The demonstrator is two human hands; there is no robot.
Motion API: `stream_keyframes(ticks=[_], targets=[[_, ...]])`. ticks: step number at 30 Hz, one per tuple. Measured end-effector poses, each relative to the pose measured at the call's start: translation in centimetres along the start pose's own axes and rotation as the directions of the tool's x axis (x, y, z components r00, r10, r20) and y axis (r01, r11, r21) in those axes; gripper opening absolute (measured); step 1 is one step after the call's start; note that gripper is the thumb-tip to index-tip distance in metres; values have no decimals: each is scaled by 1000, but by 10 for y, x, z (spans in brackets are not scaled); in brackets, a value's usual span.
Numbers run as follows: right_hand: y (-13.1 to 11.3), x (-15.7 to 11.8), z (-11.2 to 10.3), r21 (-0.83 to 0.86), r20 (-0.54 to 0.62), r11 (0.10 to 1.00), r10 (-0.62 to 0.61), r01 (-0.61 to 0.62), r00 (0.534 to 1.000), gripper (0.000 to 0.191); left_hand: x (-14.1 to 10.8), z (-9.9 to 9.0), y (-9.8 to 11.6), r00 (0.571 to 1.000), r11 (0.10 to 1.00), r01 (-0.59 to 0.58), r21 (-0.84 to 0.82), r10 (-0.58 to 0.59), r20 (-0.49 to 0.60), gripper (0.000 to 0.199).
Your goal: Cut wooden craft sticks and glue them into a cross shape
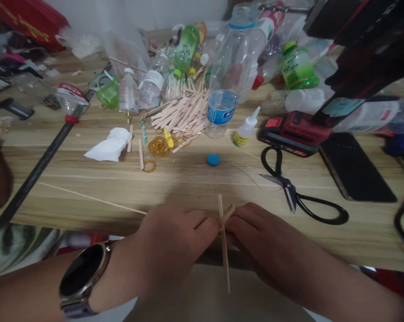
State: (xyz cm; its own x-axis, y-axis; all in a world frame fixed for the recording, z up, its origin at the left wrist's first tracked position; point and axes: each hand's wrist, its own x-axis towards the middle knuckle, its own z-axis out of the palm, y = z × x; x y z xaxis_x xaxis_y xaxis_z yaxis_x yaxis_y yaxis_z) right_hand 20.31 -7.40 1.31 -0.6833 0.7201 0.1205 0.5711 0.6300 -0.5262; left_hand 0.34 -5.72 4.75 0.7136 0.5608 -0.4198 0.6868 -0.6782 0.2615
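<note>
Crossed wooden sticks [225, 259] are held just off the near edge of the table [184, 181], between the two hands. At the crossing, one stick is pinched by the closed fingertips of the left hand [175, 237], and the second, slanted one is gripped close by the right hand [255, 228]; most of its length is hidden by the fingers. The crossing itself can be judged as made, but whether it has been glued, tied or only pressed together cannot be told, since the joint is covered. No finished piece is seen, so the work appears to be at an early stage, with many sticks left unused.

Near the left hand, a thin rod [94, 197] is laid across the wood; whether it is touched by that hand cannot be made out. Farther off, rubber bands [159, 146] are heaped beside a large pile of flat sticks [180, 111]. A small glue bottle [244, 132] is stood upright with its nozzle bare, and a blue cap [213, 159] is left nearby. Open scissors [288, 190] are laid beyond the right hand, near a phone [358, 167].
</note>
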Motion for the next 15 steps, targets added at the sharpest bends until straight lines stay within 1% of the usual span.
stream_keyframes(ticks=[2, 4, 8, 10, 12, 14, 15], targets=[[1, -1, 1, -14, -16, 1000, -15, 15, 1000, 37, 1, 3, -1, 999, 1000, -21, -18, 20, -40, 25], [2, -2, 1, -16, -8, 1000, -20, 19, 1000, 36, 2, 5, -3, 997, 998, -31, -50, 27, -74, 26], [2, -2, 2, 6, 25, 1000, 7, -7, 1000, 33, 1, 4, -2, 996, 998, -23, -62, 18, -87, 27], [2, 0, 2, 72, 49, 996, 49, -53, 998, 29, 0, 3, 0, 995, 999, -26, -37, 23, -95, 27], [0, 4, 2, 193, 76, 976, 93, -106, 993, 24, -2, 4, 1, 995, 999, -42, -12, 40, -94, 27], [-1, 7, 1, 306, 124, 940, 115, -148, 986, 24, -3, 5, 2, 995, 998, -59, 1, 59, -82, 28], [-1, 8, 1, 328, 140, 932, 112, -153, 984, 25, -4, 7, 2, 995, 998, -63, 0, 63, -76, 27]])
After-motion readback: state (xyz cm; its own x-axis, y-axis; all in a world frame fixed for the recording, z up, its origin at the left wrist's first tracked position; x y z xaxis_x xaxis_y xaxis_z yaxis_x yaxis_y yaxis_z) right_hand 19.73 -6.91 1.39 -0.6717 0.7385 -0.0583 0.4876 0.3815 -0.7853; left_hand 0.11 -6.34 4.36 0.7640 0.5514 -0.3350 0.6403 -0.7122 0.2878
